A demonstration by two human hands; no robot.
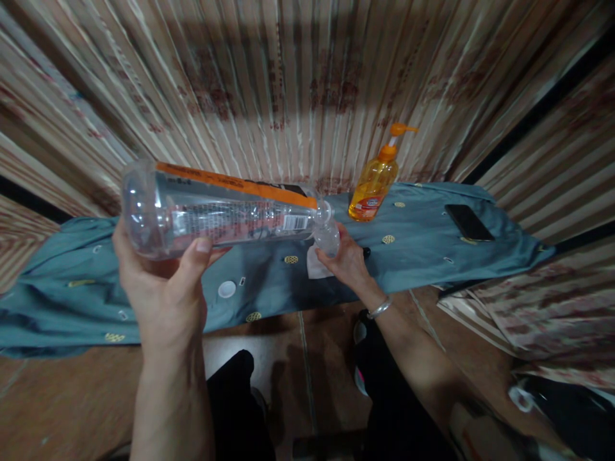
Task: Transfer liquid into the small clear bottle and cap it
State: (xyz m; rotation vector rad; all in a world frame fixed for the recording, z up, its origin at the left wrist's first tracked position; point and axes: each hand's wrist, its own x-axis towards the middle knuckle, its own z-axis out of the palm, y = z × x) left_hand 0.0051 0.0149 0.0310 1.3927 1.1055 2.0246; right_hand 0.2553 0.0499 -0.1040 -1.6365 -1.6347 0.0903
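My left hand [168,282] is wrapped round the base end of a large clear plastic bottle [225,211] with an orange-edged label. The bottle lies nearly level, its mouth pointing right and slightly down. Its neck meets the top of a small clear container [327,239], which my right hand [350,259] grips with closed fingers. Whether liquid passes between them I cannot tell. Below the small container, a white cloth or tissue [318,264] shows. A white round cap [227,289] lies on the blue-green cloth under the large bottle.
An orange pump bottle [375,186] stands at the back of the cloth-covered bench [413,256]. A dark phone [469,222] lies at the right. Pleated curtains [288,83] hang behind. A black bag-like object [567,410] is on the floor at lower right.
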